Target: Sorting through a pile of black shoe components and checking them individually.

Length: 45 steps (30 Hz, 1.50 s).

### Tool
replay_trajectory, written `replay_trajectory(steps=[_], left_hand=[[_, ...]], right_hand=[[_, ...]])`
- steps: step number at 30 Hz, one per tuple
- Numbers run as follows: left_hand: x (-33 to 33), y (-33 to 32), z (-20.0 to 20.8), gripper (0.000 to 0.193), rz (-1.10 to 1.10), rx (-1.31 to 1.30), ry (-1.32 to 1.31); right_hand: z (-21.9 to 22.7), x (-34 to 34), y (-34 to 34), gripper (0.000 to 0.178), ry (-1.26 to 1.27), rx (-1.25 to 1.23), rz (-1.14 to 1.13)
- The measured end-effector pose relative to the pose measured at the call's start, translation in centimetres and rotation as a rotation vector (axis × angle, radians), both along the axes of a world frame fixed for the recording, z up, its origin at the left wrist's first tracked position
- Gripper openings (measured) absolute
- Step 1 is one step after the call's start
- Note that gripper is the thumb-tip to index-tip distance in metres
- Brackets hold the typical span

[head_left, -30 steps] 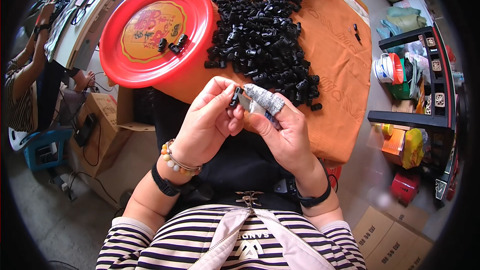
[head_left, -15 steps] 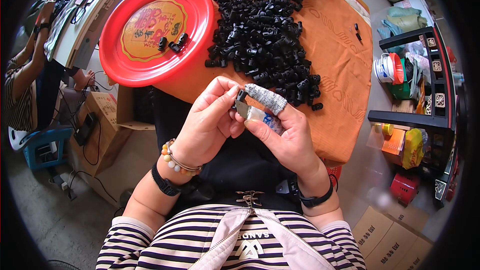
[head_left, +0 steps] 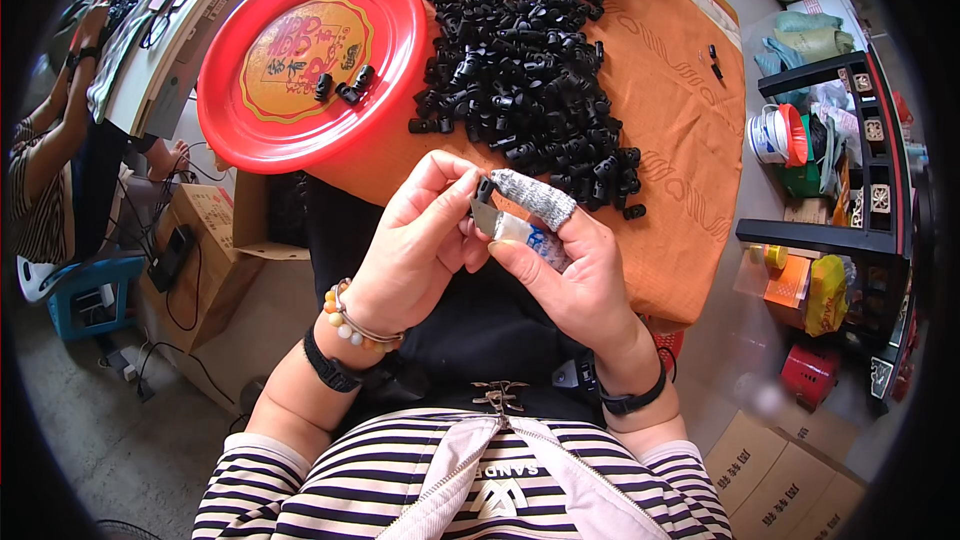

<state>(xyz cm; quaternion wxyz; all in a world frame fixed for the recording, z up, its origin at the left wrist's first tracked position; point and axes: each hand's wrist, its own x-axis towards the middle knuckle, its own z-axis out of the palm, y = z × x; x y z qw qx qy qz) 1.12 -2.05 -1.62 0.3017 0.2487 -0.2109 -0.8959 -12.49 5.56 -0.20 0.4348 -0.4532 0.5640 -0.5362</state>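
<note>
My left hand [head_left: 425, 225] pinches a small black plastic piece [head_left: 484, 187] between thumb and fingertips. It looks like the cord locks piled ahead. My right hand [head_left: 580, 275] is closed on a short flat metal blade [head_left: 484, 218] with a white-wrapped handle [head_left: 513, 229], the thumb pressing along the wrap. A grey knitted sleeve [head_left: 535, 197] covers my right index finger, whose tip reaches the black piece. The blade lies right against the piece, its edge partly hidden by my left fingers. Beyond both hands spreads a heap of black cord locks [head_left: 530, 80].
An orange cloth [head_left: 670, 90] covers the table. At its left is a red round tray [head_left: 225, 120] bearing several black pieces. An open cardboard box [head_left: 262, 252] stands below the tray. A black shelf rack [head_left: 820, 235] is at right; another person's arm [head_left: 70, 105] shows far left.
Both hands stay almost in place. The black piece has tilted slightly in my left fingertips against the blade; the heap and tray are unchanged.
</note>
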Motion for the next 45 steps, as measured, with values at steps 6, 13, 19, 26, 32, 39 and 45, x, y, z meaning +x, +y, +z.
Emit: replay_trajectory(steps=[6, 13, 19, 26, 32, 39, 45], left_hand=[[0.1, 0.0, -0.2, 0.011, 0.008, -0.095, -0.044], [0.6, -0.2, -1.2, 0.012, -0.044, -0.161, 0.055], [0.8, -0.3, -1.4, 0.012, -0.066, -0.106, 0.101], [0.7, -0.3, -1.3, 0.013, -0.042, -0.054, 0.102], [0.5, -0.3, -1.2, 0.013, -0.012, -0.063, 0.102], [0.1, 0.1, -0.5, 0.012, 0.012, -0.100, 0.108], [0.1, 0.0, -0.5, 0.010, -0.030, -0.046, 0.116]], right_hand=[[-0.2, 0.0, 0.0, 0.035, 0.002, -0.007, 0.003], [0.6, -0.1, -0.1, 0.034, 0.006, 0.049, 0.028], [0.4, 0.0, -0.1, 0.033, 0.010, 0.022, 0.031], [0.1, 0.0, -0.2, 0.033, 0.060, -0.010, 0.032], [-0.5, 0.3, -0.5, 0.033, 0.028, -0.043, 0.016], [-1.4, -0.1, -0.6, 0.033, 0.032, -0.116, -0.086], [-1.6, -0.4, -1.1, 0.041, 0.064, -0.127, -0.125]])
